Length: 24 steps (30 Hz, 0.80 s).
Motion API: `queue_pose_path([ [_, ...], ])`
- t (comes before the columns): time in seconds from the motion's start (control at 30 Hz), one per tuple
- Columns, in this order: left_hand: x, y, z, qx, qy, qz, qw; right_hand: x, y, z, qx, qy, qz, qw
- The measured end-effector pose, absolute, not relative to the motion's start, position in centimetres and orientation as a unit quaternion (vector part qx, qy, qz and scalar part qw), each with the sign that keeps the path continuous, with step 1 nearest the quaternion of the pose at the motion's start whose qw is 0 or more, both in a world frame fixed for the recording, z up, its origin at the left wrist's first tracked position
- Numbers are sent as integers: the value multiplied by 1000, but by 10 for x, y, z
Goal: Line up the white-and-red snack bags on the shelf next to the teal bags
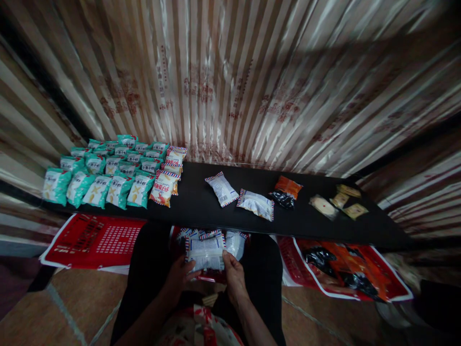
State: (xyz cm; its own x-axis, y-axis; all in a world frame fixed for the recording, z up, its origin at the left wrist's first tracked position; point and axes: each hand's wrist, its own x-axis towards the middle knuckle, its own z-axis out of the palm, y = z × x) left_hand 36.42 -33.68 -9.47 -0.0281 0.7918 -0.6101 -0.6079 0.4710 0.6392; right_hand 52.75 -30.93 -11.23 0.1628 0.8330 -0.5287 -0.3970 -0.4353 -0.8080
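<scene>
Between my two hands, over my lap, is a snack bag with its white printed back facing up and a striped edge. My left hand grips its lower left side, fingers closed on it. The thumb and fingers of my right hand pinch its right edge. Just beyond it, more white-backed snack bags lie in a container between my knees, partly covered by the held bag. On the black table ahead, two similar bags lie back side up.
Rows of teal snack bags stand at the table's left, beside red-and-white bags. Toward the right lie an orange-and-black packet, a round white item in clear wrap and small tan packets. Red baskets flank my legs.
</scene>
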Motion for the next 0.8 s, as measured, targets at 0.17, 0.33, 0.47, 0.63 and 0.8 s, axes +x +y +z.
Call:
queue_pose_path([
  [0.17, 366, -334, -93, 89, 493, 526, 688, 521, -305, -101, -555, -140, 639, 514],
  [0.33, 372, -330, -80, 62, 497, 556, 663, 518, -308, -92, -542, -115, 648, 522],
  [0.47, 377, -329, -76, 85, 500, 544, 668, 517, -309, -93, -524, -126, 678, 499],
  [0.63, 378, -329, -89, 151, 553, 502, 648, 514, -304, -97, -524, -127, 675, 504],
  [0.8, 378, -328, -108, 236, 630, 498, 547, 513, -301, -89, -535, -132, 663, 506],
])
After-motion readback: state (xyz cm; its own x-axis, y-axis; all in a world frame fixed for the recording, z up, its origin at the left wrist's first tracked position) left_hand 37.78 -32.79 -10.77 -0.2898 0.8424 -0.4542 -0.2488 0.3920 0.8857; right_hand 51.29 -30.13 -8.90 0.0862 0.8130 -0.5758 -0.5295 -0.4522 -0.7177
